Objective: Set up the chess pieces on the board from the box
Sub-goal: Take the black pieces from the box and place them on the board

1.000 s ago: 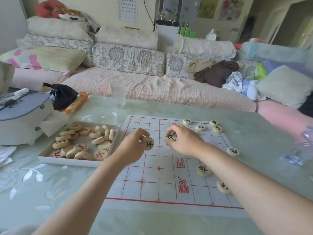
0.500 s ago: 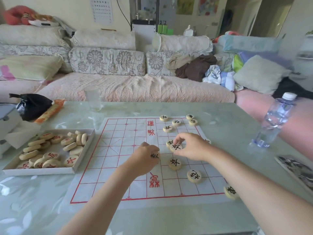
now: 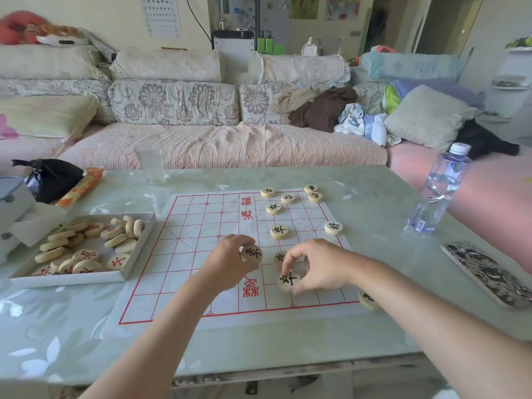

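Pale green glass surface [image 3: 374, 191] in a sitting room, with a cushioned sofa [image 3: 218, 145] along the far side. Paper board [image 3: 201, 226] with a red grid lay flat at the middle of the surface. Open white box [image 3: 137, 249] sat just left of the board and held a loose heap of red-lettered pieces [image 3: 86, 256], some flat, some on edge.

Left hand [image 3: 230, 263] was over the near middle of the board, grip curled round one black-lettered piece [image 3: 251, 252] with its face toward the camera. Right hand [image 3: 322, 266] was just right of it, grip a thumb-and-forefinger pinch on a second black-lettered piece [image 3: 288, 280], low over the near right part of the board. Whether that piece touched the paper could not be told. A half-hidden piece [image 3: 278, 258] lay behind the right fingers.

Black-lettered pieces on the right half:
- a centre piece [image 3: 279, 231] near the board's middle
- an edge piece [image 3: 333, 227] at the right border
- a far cluster [image 3: 288, 198] of five at the far right corner

A corner piece [image 3: 367, 299] lay at the near right corner, partly covered by the right forearm.

Also on the surface:
- water bottle [image 3: 440, 191], far right
- patterned phone case [image 3: 486, 272], near right
- clear glass [image 3: 150, 164], far side
- black bag [image 3: 51, 177] and orange packet [image 3: 82, 187], far left
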The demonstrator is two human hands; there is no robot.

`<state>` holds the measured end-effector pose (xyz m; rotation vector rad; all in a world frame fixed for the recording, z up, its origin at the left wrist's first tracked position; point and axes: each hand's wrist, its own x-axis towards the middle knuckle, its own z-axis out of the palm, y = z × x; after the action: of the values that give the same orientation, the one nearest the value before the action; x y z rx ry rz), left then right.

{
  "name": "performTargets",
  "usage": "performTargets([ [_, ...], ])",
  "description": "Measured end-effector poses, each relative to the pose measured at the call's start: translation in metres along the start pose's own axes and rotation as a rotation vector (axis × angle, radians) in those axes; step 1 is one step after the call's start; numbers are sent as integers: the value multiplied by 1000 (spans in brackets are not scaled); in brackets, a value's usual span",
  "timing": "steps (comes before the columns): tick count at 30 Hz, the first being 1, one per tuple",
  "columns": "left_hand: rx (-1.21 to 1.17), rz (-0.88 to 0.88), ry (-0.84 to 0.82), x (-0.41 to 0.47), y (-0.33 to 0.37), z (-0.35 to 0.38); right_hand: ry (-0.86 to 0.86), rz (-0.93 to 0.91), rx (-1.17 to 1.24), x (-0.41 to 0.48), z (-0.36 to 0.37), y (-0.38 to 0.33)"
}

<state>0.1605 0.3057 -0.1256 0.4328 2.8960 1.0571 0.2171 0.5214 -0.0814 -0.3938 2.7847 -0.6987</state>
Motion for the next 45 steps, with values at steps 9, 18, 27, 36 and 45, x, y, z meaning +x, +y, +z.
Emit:
performTargets([
  [9,-67,58,-11,-8,19,17,-62,12,-73,-15,16,7],
  [18,-316,68,20,-8,43,20,285,141,544,4,8,6],
  [27,-597,10,-87,1,71,28,334,148,783,0,-2,31],
  [36,-687,-56,-109,23,100,53,453,137,524,-8,-22,64],
  [45,113,100,-394,15,95,54,440,376,116,-23,-27,121],
])
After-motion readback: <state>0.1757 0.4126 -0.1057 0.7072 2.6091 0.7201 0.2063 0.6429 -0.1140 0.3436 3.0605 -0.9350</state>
